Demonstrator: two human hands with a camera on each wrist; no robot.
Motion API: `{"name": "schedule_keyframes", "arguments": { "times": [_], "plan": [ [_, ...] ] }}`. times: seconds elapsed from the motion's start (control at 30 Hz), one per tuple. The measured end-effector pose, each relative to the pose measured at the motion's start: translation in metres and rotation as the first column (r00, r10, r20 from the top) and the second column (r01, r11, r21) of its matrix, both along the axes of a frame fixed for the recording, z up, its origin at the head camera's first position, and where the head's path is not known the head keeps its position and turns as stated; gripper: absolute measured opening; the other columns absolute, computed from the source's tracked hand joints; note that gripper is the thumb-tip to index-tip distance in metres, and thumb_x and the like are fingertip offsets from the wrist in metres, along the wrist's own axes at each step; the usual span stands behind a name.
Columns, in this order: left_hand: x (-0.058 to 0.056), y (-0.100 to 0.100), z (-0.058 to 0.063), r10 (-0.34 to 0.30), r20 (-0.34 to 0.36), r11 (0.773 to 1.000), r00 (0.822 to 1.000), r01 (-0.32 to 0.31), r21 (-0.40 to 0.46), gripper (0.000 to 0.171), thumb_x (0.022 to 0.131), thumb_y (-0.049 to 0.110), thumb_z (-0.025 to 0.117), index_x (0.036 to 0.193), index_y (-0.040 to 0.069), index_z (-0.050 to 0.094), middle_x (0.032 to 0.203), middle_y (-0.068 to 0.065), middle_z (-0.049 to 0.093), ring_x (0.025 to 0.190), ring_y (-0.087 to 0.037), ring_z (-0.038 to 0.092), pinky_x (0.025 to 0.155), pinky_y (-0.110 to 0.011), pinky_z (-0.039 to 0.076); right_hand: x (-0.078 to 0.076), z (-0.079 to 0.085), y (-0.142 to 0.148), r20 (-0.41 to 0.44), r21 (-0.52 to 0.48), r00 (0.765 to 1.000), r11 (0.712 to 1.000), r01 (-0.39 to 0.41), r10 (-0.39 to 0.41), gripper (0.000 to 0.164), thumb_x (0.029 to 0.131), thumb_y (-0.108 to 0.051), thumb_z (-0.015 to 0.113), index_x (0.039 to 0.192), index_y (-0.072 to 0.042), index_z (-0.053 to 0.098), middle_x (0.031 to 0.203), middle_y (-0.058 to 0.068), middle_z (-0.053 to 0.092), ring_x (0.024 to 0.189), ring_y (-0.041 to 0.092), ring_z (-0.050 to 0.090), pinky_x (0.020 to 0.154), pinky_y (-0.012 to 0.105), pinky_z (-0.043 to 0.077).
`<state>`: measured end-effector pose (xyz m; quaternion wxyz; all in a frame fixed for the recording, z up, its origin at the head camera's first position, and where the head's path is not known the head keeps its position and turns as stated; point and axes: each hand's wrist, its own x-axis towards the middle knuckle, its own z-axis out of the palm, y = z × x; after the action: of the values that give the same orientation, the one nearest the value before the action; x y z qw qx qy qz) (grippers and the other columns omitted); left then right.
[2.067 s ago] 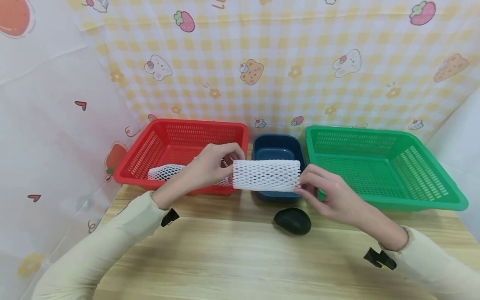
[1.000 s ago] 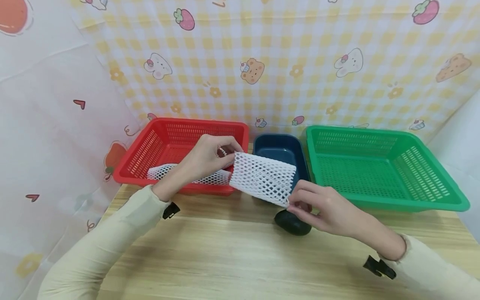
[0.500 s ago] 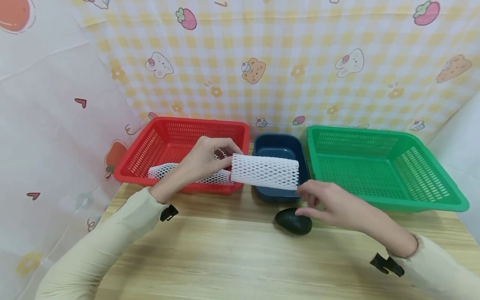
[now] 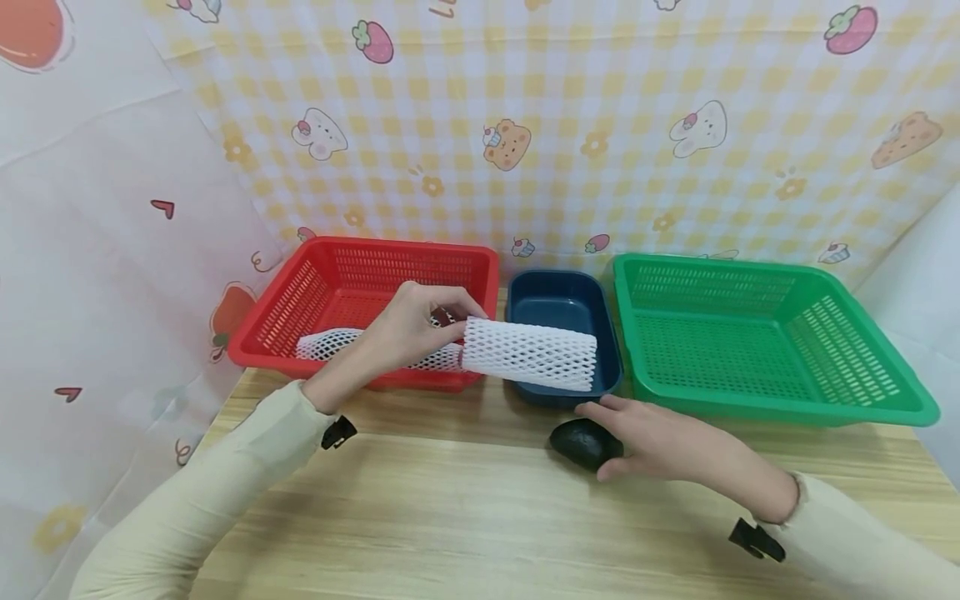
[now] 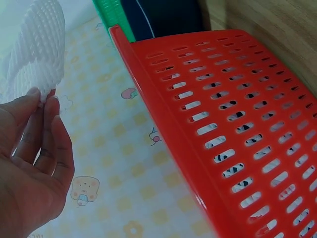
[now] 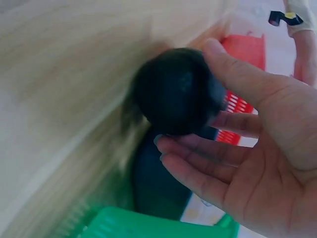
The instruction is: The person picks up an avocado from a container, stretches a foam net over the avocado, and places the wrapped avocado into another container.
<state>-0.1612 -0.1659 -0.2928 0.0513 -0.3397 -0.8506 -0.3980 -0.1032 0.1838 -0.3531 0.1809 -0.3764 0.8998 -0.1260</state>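
Note:
My left hand (image 4: 416, 325) pinches one end of a white foam fruit net (image 4: 529, 354), which hangs flat above the blue bin's front part. In the left wrist view, thumb and fingertips meet at the end of the net (image 5: 39, 44). A dark avocado (image 4: 585, 443) lies on the table in front of the blue bin. My right hand (image 4: 660, 437) is at the avocado's right side, fingers extended over its far side and thumb on the near side. The right wrist view has the thumb and fingers spread around the avocado (image 6: 176, 91); firm contact is unclear.
A red basket (image 4: 360, 246) at the left holds more white foam netting (image 4: 330, 342) and something dark red, partly hidden by my left hand. A small blue bin (image 4: 555, 283) stands in the middle, a green basket (image 4: 750, 408) at the right. A patterned cloth hangs behind.
My right hand has let go of the net's right end and moved down to the avocado. The left hand keeps its pinch on the net, which swung slightly. The avocado has stayed put.

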Motion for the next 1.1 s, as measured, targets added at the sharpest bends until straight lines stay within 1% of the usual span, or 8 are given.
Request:
{"name": "schedule_keyframes", "arguments": {
  "times": [0.1, 0.2, 0.33, 0.47, 0.57, 0.73, 0.83, 1.1],
  "plan": [
    [-0.001, 0.0, -0.001, 0.0, 0.005, 1.0, 1.0, 0.0, 0.002, 0.026, 0.085, 0.008, 0.083, 0.109, 0.013, 0.076, 0.103, 0.003, 0.073, 0.087, -0.012, 0.067, 0.073, -0.032, 0.057, -0.001, -0.005, -0.003, 0.009, 0.016, 1.0, 1.0, -0.002, 0.002, 0.076, 0.086, -0.038, 0.082, 0.144, -0.001, 0.051, 0.134, 0.025, 0.057, 0.11, 0.037, 0.064, 0.088, 0.049, 0.054],
    [-0.002, 0.0, -0.002, -0.004, 0.003, 1.0, 1.0, 0.004, 0.004, 0.026, 0.085, 0.007, 0.083, 0.109, 0.013, 0.076, 0.103, 0.003, 0.073, 0.087, -0.012, 0.067, 0.073, -0.031, 0.057, -0.002, -0.008, -0.004, 0.0, 0.024, 1.0, 1.0, -0.006, 0.006, 0.076, 0.086, -0.038, 0.083, 0.144, -0.001, 0.051, 0.131, 0.024, 0.059, 0.107, 0.035, 0.065, 0.086, 0.049, 0.055],
    [-0.002, 0.0, -0.005, -0.007, 0.005, 1.0, 1.0, 0.007, 0.002, 0.026, 0.085, 0.007, 0.083, 0.109, 0.012, 0.076, 0.104, 0.003, 0.073, 0.087, -0.012, 0.067, 0.074, -0.031, 0.057, -0.003, -0.011, -0.004, -0.039, 0.01, 0.999, 0.999, -0.036, 0.036, 0.073, 0.084, -0.036, 0.084, 0.141, -0.003, 0.054, 0.125, 0.018, 0.062, 0.099, 0.028, 0.066, 0.082, 0.045, 0.056],
    [-0.002, 0.001, -0.007, -0.012, 0.002, 1.0, 1.0, 0.012, 0.002, 0.026, 0.085, 0.007, 0.083, 0.109, 0.012, 0.076, 0.104, 0.003, 0.074, 0.087, -0.012, 0.067, 0.074, -0.03, 0.058, -0.004, -0.011, -0.001, -0.061, -0.033, 0.996, 0.998, -0.06, 0.058, 0.068, 0.083, -0.033, 0.085, 0.139, -0.007, 0.057, 0.117, 0.009, 0.063, 0.091, 0.019, 0.064, 0.076, 0.038, 0.056],
    [-0.002, 0.0, -0.007, -0.017, -0.011, 1.0, 1.0, 0.017, 0.005, 0.026, 0.085, 0.007, 0.083, 0.109, 0.011, 0.076, 0.104, 0.002, 0.074, 0.087, -0.012, 0.067, 0.073, -0.031, 0.058, -0.005, -0.006, 0.002, -0.079, -0.077, 0.995, 0.994, -0.071, 0.065, 0.066, 0.085, -0.034, 0.084, 0.139, -0.009, 0.057, 0.116, 0.005, 0.063, 0.089, 0.014, 0.062, 0.074, 0.033, 0.056],
    [-0.003, 0.0, -0.007, -0.004, -0.02, 1.0, 1.0, 0.005, 0.012, 0.027, 0.084, 0.006, 0.084, 0.109, 0.011, 0.076, 0.102, 0.003, 0.074, 0.086, -0.012, 0.067, 0.072, -0.031, 0.058, -0.003, 0.006, 0.004, -0.115, -0.127, 0.991, 0.989, -0.08, 0.066, 0.067, 0.086, -0.034, 0.082, 0.141, -0.007, 0.055, 0.121, 0.007, 0.063, 0.094, 0.016, 0.063, 0.074, 0.032, 0.057],
    [-0.004, -0.001, -0.007, 0.002, -0.023, 1.0, 1.0, -0.001, 0.013, 0.026, 0.084, 0.006, 0.084, 0.109, 0.011, 0.077, 0.102, 0.003, 0.074, 0.087, -0.012, 0.067, 0.072, -0.032, 0.058, -0.003, 0.012, 0.004, -0.118, -0.149, 0.991, 0.986, -0.076, 0.059, 0.066, 0.086, -0.031, 0.083, 0.141, -0.007, 0.056, 0.12, 0.005, 0.063, 0.093, 0.014, 0.063, 0.073, 0.031, 0.056],
    [-0.006, -0.001, -0.007, 0.0, -0.028, 0.999, 1.0, 0.001, 0.043, 0.028, 0.084, 0.006, 0.083, 0.112, 0.01, 0.076, 0.104, 0.003, 0.073, 0.089, -0.013, 0.067, 0.072, -0.033, 0.058, -0.005, 0.028, 0.008, -0.16, -0.167, 0.987, 0.984, -0.061, 0.034, 0.068, 0.087, -0.035, 0.082, 0.143, -0.007, 0.054, 0.122, 0.005, 0.063, 0.096, 0.014, 0.064, 0.074, 0.031, 0.056]
  ]
}}
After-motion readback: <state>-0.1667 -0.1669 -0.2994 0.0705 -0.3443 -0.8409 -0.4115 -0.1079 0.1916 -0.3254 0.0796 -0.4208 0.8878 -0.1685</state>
